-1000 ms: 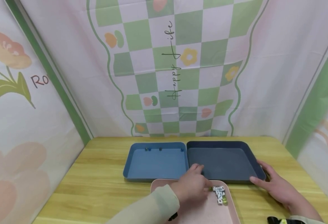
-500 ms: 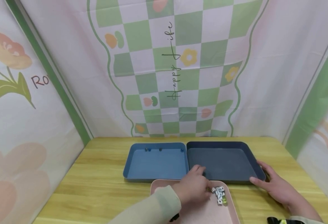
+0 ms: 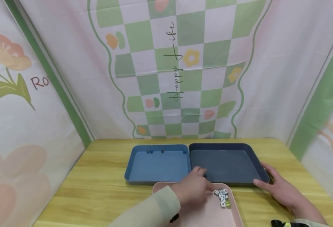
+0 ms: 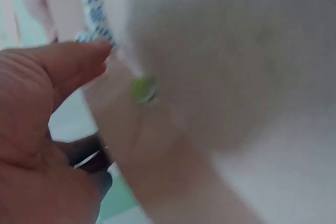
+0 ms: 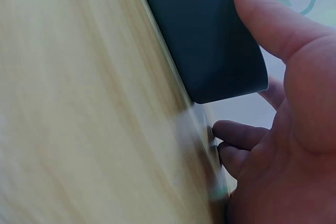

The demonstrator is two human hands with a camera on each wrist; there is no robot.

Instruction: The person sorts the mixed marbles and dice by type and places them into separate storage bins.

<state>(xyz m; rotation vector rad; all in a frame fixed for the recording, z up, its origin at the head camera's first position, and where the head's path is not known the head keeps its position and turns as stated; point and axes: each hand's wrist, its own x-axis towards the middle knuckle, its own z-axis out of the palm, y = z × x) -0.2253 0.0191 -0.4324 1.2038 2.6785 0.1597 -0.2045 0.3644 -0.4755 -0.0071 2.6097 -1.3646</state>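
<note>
My left hand (image 3: 193,187) reaches into the pink tray (image 3: 206,217), its fingertips beside a cluster of white dice (image 3: 222,196) in the tray's far right corner. A yellow-green piece (image 3: 227,202) lies against the dice. In the left wrist view, the thumb and fingers of the left hand (image 4: 47,114) are apart, and a glassy green marble (image 4: 144,88) lies on the tray floor just beyond them. My right hand (image 3: 280,186) rests at the near right corner of the dark tray (image 3: 264,178); its thumb (image 5: 262,11) touches the front rim and other fingers lie along the side.
Left of the dark tray stands a blue tray (image 3: 160,171), with several small marbles (image 3: 151,152) along its back wall. All three trays sit close together on the wooden table (image 3: 92,186). A patterned curtain (image 3: 180,78) hangs behind the table.
My left fingers have shifted slightly by the dice, and one white die now stands out at the cluster's left edge. A dark greenish piece near the fingertips is now hidden. My right hand stays put.
</note>
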